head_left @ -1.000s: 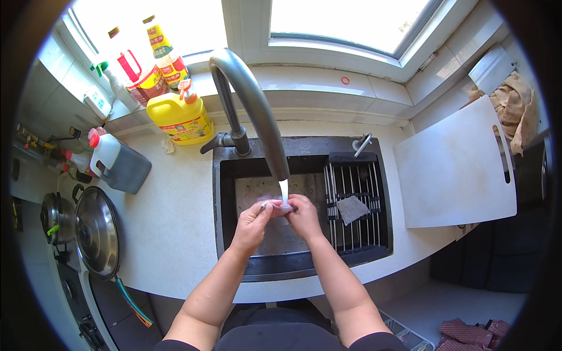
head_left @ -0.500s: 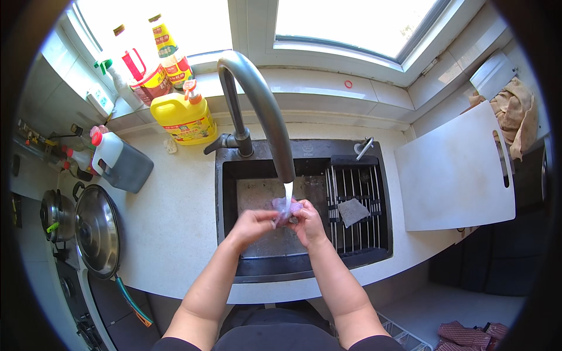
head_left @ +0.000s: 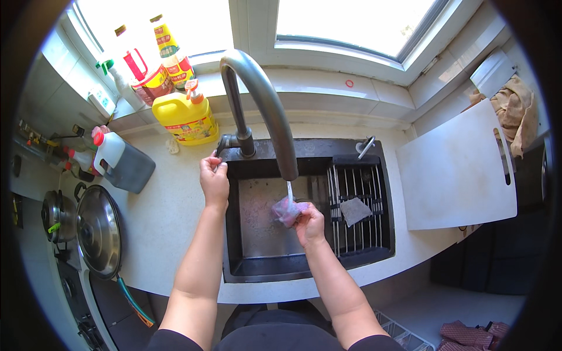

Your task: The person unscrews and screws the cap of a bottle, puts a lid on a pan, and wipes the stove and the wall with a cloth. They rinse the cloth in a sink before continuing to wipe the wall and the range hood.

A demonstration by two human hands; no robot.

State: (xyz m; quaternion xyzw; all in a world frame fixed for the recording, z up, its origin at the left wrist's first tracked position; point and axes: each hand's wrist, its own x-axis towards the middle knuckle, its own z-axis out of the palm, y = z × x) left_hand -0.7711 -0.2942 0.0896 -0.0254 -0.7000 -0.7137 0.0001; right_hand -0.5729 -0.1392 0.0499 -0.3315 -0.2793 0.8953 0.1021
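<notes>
My left hand (head_left: pixel 215 182) has its fingers closed on the faucet handle (head_left: pixel 225 142) at the back left corner of the dark sink (head_left: pixel 266 271). Under the spout of the tall grey faucet (head_left: pixel 275 111), my right hand (head_left: pixel 311 224) pinches a crumpled, translucent pinkish-purple piece (head_left: pixel 285 212), perhaps thin plastic or mesh; its exact kind cannot be made out. A thin stream of water (head_left: pixel 290 190) falls onto it.
A rolled drying rack (head_left: pixel 351 240) with a grey cloth (head_left: pixel 355 212) covers the sink's right side. A white cutting board (head_left: pixel 459 169) leans at right. Left stand a yellow pump jug (head_left: pixel 186 120), a dark-filled jug (head_left: pixel 126 164) and a lidded pan (head_left: pixel 98 231).
My left hand has left the purple piece and moved back and left to the faucet handle. The right hand still holds the piece under the spout; the water stream looks thinner.
</notes>
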